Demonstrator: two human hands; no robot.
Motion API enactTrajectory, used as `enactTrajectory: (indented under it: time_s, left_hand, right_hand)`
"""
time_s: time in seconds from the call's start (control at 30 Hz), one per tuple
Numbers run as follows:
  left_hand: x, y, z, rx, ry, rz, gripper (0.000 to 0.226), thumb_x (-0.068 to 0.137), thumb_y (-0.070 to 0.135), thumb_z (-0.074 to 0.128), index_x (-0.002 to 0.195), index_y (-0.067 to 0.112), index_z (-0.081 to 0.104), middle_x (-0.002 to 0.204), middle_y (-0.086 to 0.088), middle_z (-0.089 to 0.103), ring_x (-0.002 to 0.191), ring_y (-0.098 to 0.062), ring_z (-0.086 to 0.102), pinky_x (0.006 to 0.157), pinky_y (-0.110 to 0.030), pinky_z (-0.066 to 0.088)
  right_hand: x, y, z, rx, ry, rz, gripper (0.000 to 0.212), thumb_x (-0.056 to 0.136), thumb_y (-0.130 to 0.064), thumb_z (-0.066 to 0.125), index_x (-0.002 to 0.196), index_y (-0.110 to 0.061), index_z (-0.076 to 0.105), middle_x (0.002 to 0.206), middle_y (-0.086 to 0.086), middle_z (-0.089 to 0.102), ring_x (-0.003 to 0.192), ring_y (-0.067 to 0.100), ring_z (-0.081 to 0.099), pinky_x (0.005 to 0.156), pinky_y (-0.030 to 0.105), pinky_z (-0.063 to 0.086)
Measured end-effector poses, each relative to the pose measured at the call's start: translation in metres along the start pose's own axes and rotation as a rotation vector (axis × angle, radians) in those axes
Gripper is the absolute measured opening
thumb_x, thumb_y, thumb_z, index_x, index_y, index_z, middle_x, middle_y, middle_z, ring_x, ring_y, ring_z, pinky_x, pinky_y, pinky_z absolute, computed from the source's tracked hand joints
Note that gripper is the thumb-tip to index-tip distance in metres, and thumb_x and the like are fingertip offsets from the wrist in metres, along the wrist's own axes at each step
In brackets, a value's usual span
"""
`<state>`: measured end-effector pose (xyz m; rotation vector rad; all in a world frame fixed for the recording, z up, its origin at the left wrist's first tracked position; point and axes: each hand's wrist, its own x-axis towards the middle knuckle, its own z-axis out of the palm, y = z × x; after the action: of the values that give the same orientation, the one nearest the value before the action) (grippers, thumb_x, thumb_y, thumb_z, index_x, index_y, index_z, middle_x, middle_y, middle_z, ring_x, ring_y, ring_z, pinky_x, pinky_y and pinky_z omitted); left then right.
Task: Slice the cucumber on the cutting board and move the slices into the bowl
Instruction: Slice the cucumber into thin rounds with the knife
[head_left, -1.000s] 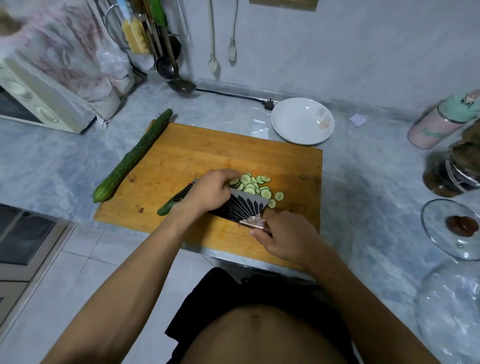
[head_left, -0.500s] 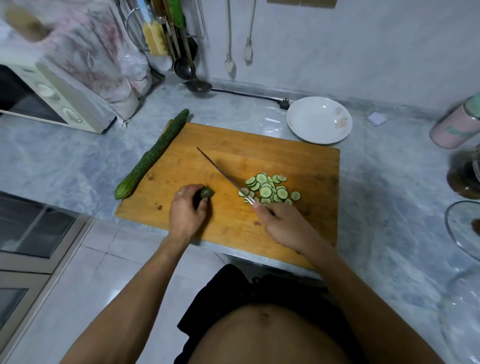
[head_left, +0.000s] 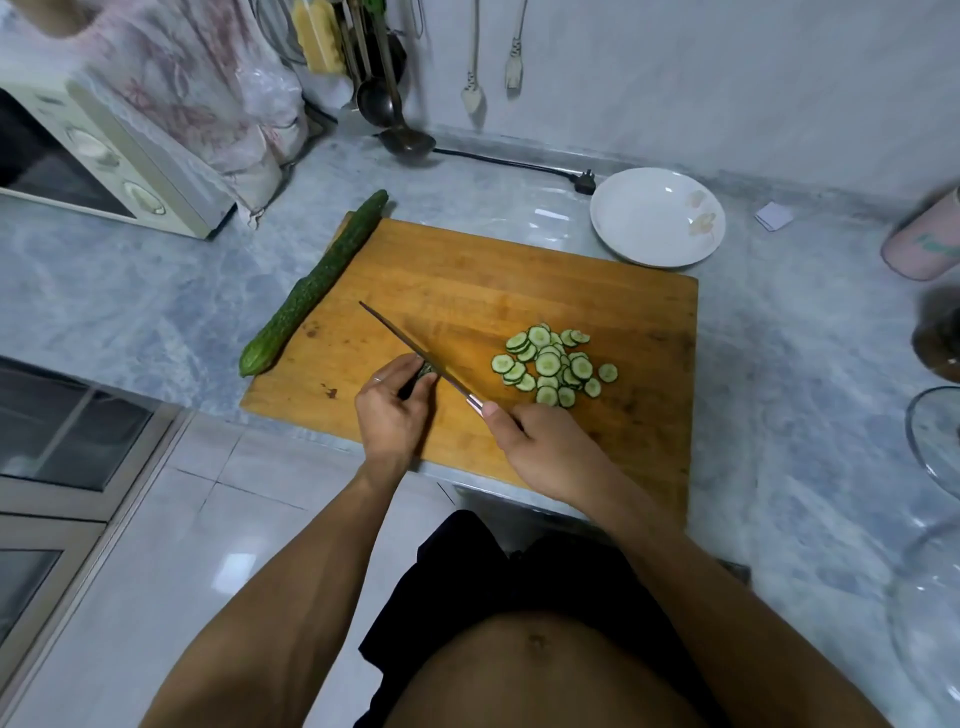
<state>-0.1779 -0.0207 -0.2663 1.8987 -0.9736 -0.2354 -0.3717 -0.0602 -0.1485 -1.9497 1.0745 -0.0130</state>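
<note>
A wooden cutting board (head_left: 467, 270) lies on the grey counter. My left hand (head_left: 392, 410) grips a short cucumber stub (head_left: 427, 370) near the board's front edge. My right hand (head_left: 543, 447) holds a knife (head_left: 415, 351) by its handle, with the blade edge-on and lying right against the stub. A pile of several cucumber slices (head_left: 550, 364) lies on the board to the right of the blade. A whole cucumber (head_left: 317, 280) rests along the board's left edge. A white bowl (head_left: 657, 215) stands behind the board's right corner.
A microwave (head_left: 93, 156) stands at the far left, with hanging utensils and a ladle (head_left: 405, 140) behind the board. A power cord (head_left: 519, 166) runs along the wall. A pink cup (head_left: 922, 249) and glass lids (head_left: 935, 441) are on the right.
The knife lay flat by the slices with my left hand on it. Then my left hand drew back with the stub, and the blade turned edge-on and moved left to it.
</note>
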Motion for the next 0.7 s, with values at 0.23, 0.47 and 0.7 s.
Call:
enactTrajectory:
  time_s: [0.23, 0.47, 0.7]
  left_hand:
    - [0.001, 0.001, -0.002, -0.001, -0.031, -0.023, 0.022, 0.082, 0.014, 0.072, 0.103, 0.009, 0.077, 0.111, -0.004, 0.073, 0.107, -0.011, 0.066, 0.097, -0.031, 0.05]
    - [0.002, 0.001, -0.003, 0.009, -0.044, -0.023, 0.021, 0.082, 0.011, 0.072, 0.103, 0.008, 0.077, 0.11, -0.004, 0.073, 0.106, -0.011, 0.066, 0.096, -0.03, 0.051]
    - [0.001, 0.0, 0.002, 0.009, -0.021, -0.062, 0.024, 0.082, 0.014, 0.071, 0.104, 0.007, 0.077, 0.112, -0.007, 0.072, 0.109, -0.014, 0.065, 0.098, -0.03, 0.05]
  right_hand:
    - [-0.004, -0.002, 0.0, -0.026, 0.002, 0.008, 0.054, 0.104, -0.048, 0.032, 0.064, -0.014, 0.042, 0.06, 0.002, 0.046, 0.056, 0.015, 0.045, 0.052, 0.029, 0.028]
    - [-0.006, -0.002, 0.001, 0.006, -0.008, 0.038, 0.052, 0.104, -0.049, 0.031, 0.064, -0.016, 0.04, 0.061, 0.0, 0.044, 0.056, 0.013, 0.044, 0.051, 0.028, 0.025]
    - [0.002, -0.006, 0.01, 0.038, -0.019, 0.054, 0.057, 0.105, -0.049, 0.025, 0.063, -0.015, 0.045, 0.065, 0.003, 0.049, 0.06, 0.014, 0.048, 0.053, 0.03, 0.03]
